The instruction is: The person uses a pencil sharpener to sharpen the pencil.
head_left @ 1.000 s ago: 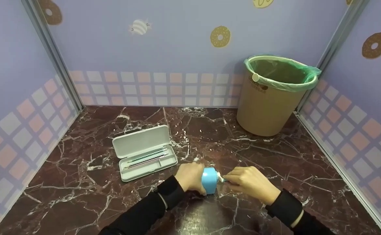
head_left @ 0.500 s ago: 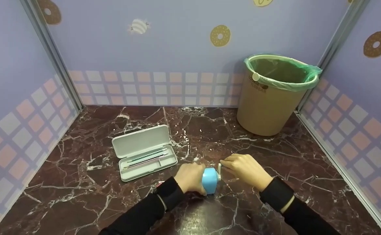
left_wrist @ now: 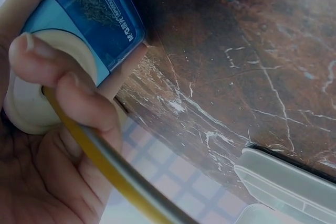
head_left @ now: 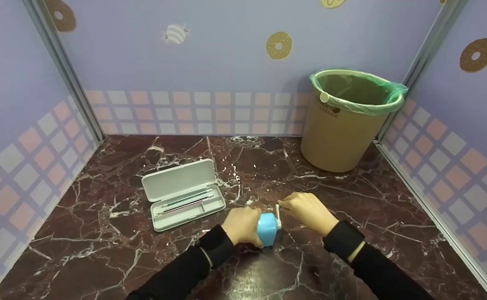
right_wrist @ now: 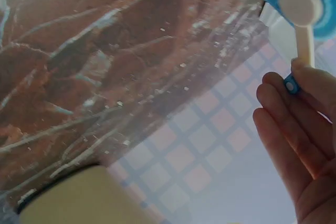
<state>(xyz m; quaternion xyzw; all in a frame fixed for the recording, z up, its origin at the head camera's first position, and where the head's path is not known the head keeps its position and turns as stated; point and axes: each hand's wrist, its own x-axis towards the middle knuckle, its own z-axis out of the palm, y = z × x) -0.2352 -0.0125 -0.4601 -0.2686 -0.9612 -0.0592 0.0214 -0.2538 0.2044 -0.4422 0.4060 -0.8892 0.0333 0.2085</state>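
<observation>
My left hand (head_left: 241, 227) grips a blue crank pencil sharpener (head_left: 267, 231) from its left side, on the dark marble table. In the left wrist view a yellow-and-grey striped pencil (left_wrist: 113, 166) runs into the sharpener's cream front, with two fingertips lying over it. Shavings (left_wrist: 94, 1) show through the translucent blue bin of the sharpener. On the other side, my right hand (head_left: 306, 210) pinches the end of the cream crank (right_wrist: 304, 45) at its small blue knob (right_wrist: 291, 84). The crank points upward in the head view.
An open white pencil case (head_left: 179, 181) with several pencils (head_left: 187, 201) lies left of the hands. At the back right stands a tan bin (head_left: 335, 137) lined with a green bag (head_left: 364, 109). Patterned walls (head_left: 227, 62) enclose the table on the back and both sides.
My right hand has swung the crank from pointing toward me and right to pointing up and away, moving upward and slightly left. My left hand and the sharpener stay nearly in place.
</observation>
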